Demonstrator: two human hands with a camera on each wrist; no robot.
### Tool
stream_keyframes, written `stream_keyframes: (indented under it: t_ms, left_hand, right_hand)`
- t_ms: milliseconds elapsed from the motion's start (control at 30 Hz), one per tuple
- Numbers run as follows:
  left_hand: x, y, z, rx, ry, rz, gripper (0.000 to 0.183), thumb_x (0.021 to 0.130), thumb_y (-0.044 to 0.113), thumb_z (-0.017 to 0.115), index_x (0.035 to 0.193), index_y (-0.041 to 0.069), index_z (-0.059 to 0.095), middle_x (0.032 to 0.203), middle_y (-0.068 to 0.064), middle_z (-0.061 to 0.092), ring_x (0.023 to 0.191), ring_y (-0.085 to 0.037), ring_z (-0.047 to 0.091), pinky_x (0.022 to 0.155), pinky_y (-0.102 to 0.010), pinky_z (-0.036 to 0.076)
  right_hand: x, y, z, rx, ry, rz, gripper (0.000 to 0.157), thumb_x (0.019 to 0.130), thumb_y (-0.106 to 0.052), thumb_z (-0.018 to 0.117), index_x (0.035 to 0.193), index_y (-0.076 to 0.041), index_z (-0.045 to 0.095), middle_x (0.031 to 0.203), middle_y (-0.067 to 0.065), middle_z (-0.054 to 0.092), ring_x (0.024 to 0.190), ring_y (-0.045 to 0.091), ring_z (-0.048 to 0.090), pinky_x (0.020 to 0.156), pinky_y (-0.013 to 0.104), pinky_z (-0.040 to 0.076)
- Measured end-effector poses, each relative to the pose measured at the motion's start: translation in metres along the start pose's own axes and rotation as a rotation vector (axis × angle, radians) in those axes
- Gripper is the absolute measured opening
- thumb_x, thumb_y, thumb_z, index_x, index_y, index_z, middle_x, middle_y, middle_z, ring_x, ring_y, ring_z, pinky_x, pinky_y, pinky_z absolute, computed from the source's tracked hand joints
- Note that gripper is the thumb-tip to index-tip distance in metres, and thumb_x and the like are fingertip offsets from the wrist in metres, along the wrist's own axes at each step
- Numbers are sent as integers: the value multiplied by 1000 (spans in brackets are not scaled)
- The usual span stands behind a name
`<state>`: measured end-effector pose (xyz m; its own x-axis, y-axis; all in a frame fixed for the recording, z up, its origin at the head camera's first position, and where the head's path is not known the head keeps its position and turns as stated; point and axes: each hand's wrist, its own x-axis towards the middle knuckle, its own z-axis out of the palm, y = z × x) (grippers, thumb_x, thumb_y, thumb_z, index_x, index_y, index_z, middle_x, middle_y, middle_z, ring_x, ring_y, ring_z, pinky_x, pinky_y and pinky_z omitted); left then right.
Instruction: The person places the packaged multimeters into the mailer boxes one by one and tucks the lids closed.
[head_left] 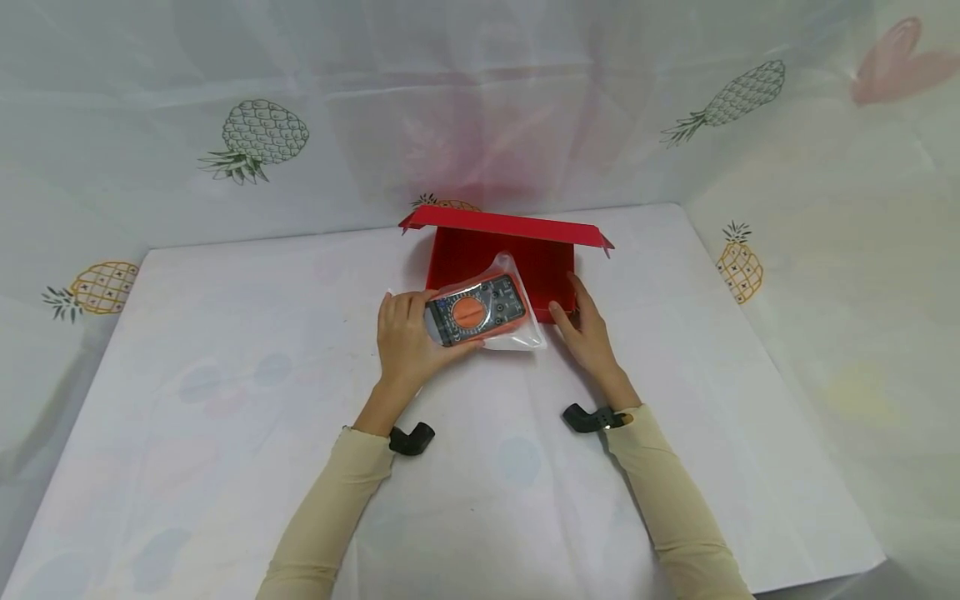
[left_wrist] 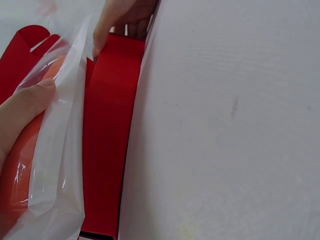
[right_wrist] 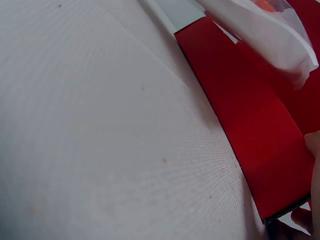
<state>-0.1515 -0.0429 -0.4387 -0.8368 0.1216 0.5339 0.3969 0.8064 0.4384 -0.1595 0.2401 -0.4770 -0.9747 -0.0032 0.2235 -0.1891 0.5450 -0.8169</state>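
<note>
Two hands are noted at a white-covered table (head_left: 225, 467). An orange-and-black multimeter (head_left: 469, 312), bagged in clear plastic (head_left: 529, 337), is grasped by the left hand (head_left: 408, 343), its near edge crossed by the thumb. It is held over the near wall of an open red box (head_left: 551, 267). The box's near right corner is pinched by the right hand (head_left: 590, 340); the lid (head_left: 510, 226) is raised.

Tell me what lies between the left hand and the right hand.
In the head view: the multimeter in its clear plastic bag, gripped by the left hand, then the red box, held by the right hand.
</note>
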Motion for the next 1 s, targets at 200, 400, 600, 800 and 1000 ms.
stream_keyframes:
  t_ms: [200,400,600,800,1000]
  left_hand:
    - [-1,-2,3,-9,-4,-19,86,60,60,84,119,4,58,112,-15,60,109,-30,53,110,-53,32]
    - [1,-4,4,-17,10,-19,87,59,61,84,119,3,57,111,-16,59,108,-30,52,110,-52,32]
    - [5,-3,6,-34,12,-24,86,59,60,85,118,2,58,111,-16,60,108,-30,53,109,-54,33]
    - [8,0,7,-46,9,-37,86,59,59,85,118,2,58,110,-17,60,107,-31,53,108,-53,33]
    - [10,2,9,-46,12,-38,87,59,62,84,118,2,58,109,-17,60,105,-30,53,106,-49,35]
  right_hand:
    - [0,0,0,-20,-4,11,69,98,-29,56,155,-13,22,154,15,34,136,34,40,104,51,43]
    - [0,1,0,-9,-3,1,68,98,-27,56,155,-13,22,154,15,35,135,34,42,105,50,42]
    - [0,1,1,7,1,-9,68,98,-26,57,155,-12,22,154,15,35,136,34,42,104,50,43]
    - [0,2,1,13,8,-21,66,98,-22,57,154,-11,24,153,15,36,135,33,43,103,49,44]
    - [0,2,0,14,9,-19,65,98,-23,56,154,-11,25,152,16,37,135,33,43,103,50,44]
